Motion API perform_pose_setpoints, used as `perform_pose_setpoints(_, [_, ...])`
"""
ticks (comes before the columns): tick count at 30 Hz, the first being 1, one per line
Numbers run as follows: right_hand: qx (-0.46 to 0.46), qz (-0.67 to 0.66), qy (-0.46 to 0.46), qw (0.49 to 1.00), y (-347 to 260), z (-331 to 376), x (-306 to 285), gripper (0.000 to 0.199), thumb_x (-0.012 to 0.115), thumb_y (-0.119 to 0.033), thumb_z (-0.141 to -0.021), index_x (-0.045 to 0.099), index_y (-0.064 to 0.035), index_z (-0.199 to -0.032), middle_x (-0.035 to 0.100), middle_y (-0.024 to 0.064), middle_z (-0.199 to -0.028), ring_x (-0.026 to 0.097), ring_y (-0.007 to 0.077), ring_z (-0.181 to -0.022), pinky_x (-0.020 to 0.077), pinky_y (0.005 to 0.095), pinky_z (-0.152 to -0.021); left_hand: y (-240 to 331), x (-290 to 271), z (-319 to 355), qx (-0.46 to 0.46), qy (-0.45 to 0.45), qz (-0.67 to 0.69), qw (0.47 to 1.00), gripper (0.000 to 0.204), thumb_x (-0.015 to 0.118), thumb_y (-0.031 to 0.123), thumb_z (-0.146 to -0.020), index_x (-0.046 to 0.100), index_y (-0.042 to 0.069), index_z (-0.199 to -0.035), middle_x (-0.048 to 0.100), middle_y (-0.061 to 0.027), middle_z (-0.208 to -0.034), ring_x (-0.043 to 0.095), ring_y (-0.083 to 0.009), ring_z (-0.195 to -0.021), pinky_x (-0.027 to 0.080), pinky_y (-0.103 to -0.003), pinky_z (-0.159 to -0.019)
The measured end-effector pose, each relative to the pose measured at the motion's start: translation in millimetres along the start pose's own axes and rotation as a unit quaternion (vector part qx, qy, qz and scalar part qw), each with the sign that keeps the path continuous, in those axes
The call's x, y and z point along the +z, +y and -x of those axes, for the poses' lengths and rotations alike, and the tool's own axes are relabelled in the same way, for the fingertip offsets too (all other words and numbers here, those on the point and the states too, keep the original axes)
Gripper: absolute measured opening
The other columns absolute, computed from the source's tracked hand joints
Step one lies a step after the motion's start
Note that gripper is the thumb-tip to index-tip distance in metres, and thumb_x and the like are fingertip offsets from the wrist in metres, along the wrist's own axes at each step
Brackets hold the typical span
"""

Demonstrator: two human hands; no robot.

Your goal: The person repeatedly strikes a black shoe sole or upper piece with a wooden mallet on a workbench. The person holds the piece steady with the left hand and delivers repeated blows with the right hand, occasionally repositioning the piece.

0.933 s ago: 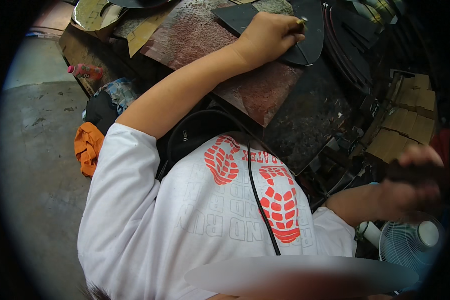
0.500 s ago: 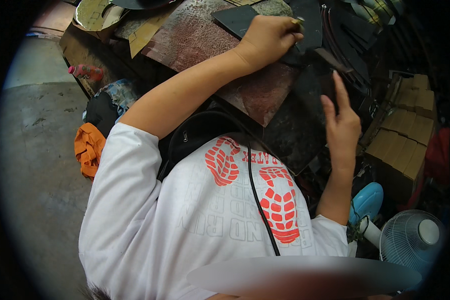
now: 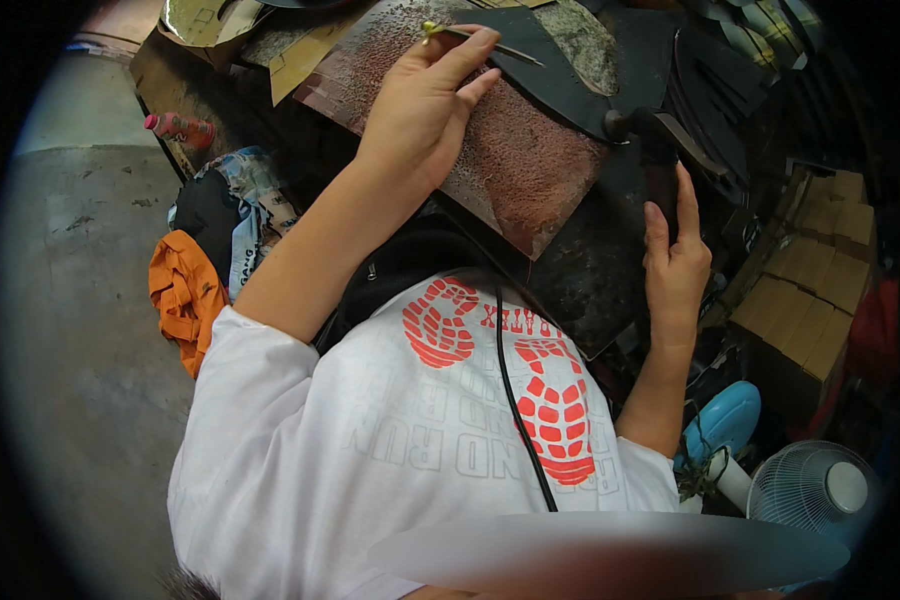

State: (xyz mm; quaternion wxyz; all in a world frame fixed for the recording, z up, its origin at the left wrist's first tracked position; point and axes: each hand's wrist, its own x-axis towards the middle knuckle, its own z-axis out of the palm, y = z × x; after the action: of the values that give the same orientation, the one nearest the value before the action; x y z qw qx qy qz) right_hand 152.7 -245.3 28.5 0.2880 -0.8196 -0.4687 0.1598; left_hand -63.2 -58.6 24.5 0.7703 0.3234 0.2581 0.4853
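Seen from above, a person in a white printed T-shirt bends over a cluttered desk. The left hand reaches far across it, fingers pinched around a thin, dark, rod-like tool with a yellowish end, held just over a flat black sheet cut with a curved edge. That sheet lies on a rough, reddish-brown board whose surface is densely pitted and grainy.

To the right, the right hand is raised with its fingers loose and extended, gripping nothing, the index finger stretched up beside a dark metal fixture that stands at the board's right edge. Whether the fingertip touches the fixture cannot be told.

A black cord runs down the shirt front between two red shoe-sole prints. On the grey concrete floor to the left lie a crumpled orange cloth and a small pink bottle. Stacked brown cardboard boxes sit at right, with a pale blue fan with a wire grille near the lower right. Tan card offcuts lie at the far left of the desk.
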Motion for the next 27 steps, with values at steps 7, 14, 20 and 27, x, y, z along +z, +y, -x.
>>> perform_pose_setpoints(7, [0.009,-0.06,0.004,0.998,-8.5,-2.2,1.9,0.052,0.064,-0.024,-0.098,0.049,-0.019,-0.147,0.068,0.0204,-0.122,0.07,0.0323,-0.106,0.0542,0.0386,-0.085,-22.6,21.5,-28.2,0.036,-0.18,-0.336,0.924,0.022,0.075,0.016,-0.088,0.073,0.001,-0.103,0.072,-0.0035,-0.09,0.065,-0.0117,-0.084,0.051,-0.027,-0.08])
perform_pose_setpoints(14, [-0.012,-0.108,0.01,0.994,-11.4,-1.9,-14.6,0.051,0.068,-0.018,-0.096,0.053,-0.0161,-0.145,0.069,0.0164,-0.123,0.07,0.0197,-0.106,0.0534,0.033,-0.086,0.0,3.6,-86.4,-0.059,-0.169,-0.406,0.896,0.011,0.068,0.012,-0.089,0.065,0.001,-0.087,0.064,-0.0031,-0.071,0.06,-0.0111,-0.06,0.049,-0.027,-0.053])
perform_pose_setpoints(20, [-0.074,-0.057,0.009,0.996,-21.9,-12.3,-4.6,0.051,0.069,-0.021,-0.095,0.054,-0.019,-0.144,0.071,0.0175,-0.117,0.072,0.0244,-0.103,0.0543,0.0353,-0.083,11.6,1.4,-106.1,-0.031,-0.184,-0.526,0.83,0.015,0.07,0.012,-0.086,0.066,-0.002,-0.083,0.06,-0.0045,-0.061,0.059,-0.0142,-0.051,0.047,-0.03,-0.047])
perform_pose_setpoints(27, [-0.115,0.036,0.039,0.992,-15.2,-15.1,6.8,0.052,0.067,-0.027,-0.096,0.052,-0.0247,-0.145,0.073,0.0188,-0.099,0.073,0.0357,-0.091,0.0549,0.0402,-0.074,12.4,16.0,-87.0,0.363,-0.061,-0.582,0.725,0.014,0.075,0.01,-0.081,0.071,0.0,-0.09,0.065,-0.0139,-0.091,0.063,-0.0245,-0.099,0.05,-0.036,-0.087])
